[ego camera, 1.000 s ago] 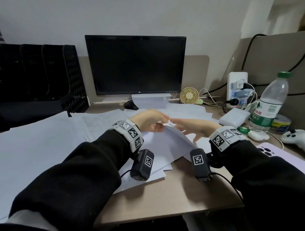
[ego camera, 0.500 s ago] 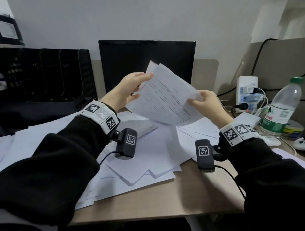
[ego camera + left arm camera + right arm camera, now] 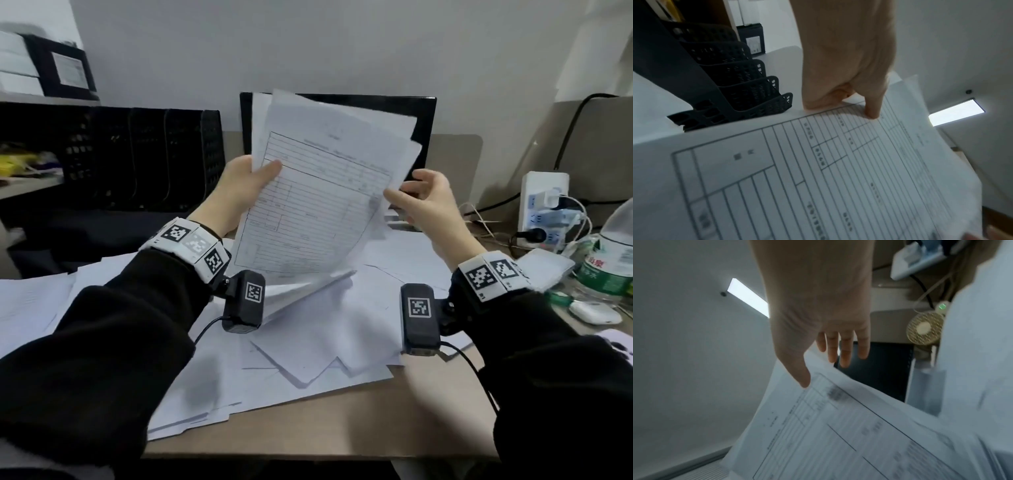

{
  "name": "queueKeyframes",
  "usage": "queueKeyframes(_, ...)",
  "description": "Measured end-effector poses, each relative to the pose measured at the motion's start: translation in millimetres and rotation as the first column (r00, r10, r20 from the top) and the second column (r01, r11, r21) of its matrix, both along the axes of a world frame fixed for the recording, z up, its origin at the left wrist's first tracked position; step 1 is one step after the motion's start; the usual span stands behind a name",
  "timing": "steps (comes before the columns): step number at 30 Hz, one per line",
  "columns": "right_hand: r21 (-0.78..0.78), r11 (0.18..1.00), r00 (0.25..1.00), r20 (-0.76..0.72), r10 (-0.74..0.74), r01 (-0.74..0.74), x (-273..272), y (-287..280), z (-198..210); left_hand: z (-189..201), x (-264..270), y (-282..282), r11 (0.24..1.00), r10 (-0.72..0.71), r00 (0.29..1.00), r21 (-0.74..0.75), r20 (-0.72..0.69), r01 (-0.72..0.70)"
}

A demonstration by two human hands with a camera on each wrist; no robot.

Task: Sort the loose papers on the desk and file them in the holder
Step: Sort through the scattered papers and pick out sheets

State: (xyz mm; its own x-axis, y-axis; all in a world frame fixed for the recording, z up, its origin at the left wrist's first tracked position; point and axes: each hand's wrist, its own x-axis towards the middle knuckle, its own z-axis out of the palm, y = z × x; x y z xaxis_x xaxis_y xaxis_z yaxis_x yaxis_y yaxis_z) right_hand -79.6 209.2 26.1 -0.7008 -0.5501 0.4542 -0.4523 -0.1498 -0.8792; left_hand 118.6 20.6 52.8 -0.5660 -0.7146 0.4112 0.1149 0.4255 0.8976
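Between my two hands I'm holding up a small sheaf of printed forms (image 3: 318, 205), lifted clear of the desk. My left hand (image 3: 239, 192) is pinching the sheaf's left edge, thumb (image 3: 872, 105) pressing on the ruled top sheet with the fingers behind it. My right hand (image 3: 424, 202) is hovering at the opposite edge with its fingers (image 3: 844, 352) spread and loose; the thumb seems to be just brushing the paper, gripping nothing. Below both wrists, loose papers (image 3: 308, 346) are still lying scattered in overlapping layers across the desk (image 3: 342, 425). Off beyond my left hand, the black mesh file holder (image 3: 144, 157) is standing, and I can't make out any sheets in its slots. So I'm judging this as early going: one bundle gathered, nothing visibly filed, most of the pile waiting.
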Motion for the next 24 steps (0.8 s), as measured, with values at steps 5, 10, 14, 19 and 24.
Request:
queueKeyframes(5, 0.187, 0.976, 0.993, 0.051, 0.107, -0.114, 21, -32, -18, 8, 28, -17, 0.996, 0.026, 0.991, 0.091, -0.129, -0.014)
queueKeyframes(10, 0.175, 0.941, 0.956, 0.099, 0.277, -0.291, 43, -52, -21, 14, 52, -28, 0.988, 0.079, 0.974, 0.144, -0.211, -0.049)
queueKeyframes(14, 0.090, 0.956, 0.960, 0.046, 0.277, -0.280, 56, -60, -18, 15, 70, -41, 0.978, 0.157, 0.956, 0.175, -0.247, -0.115)
queueKeyframes(19, 0.079, 0.970, 0.973, -0.010, 0.230, -0.229, 62, -74, -14, 7, 80, -53, 0.968, 0.212, 0.938, 0.189, -0.274, -0.164)
queueKeyframes(24, 0.055, 0.969, 0.970, -0.010, 0.243, -0.242, 68, -82, -17, 3, 84, -58, 0.964, 0.235, 0.915, 0.199, -0.328, -0.176)
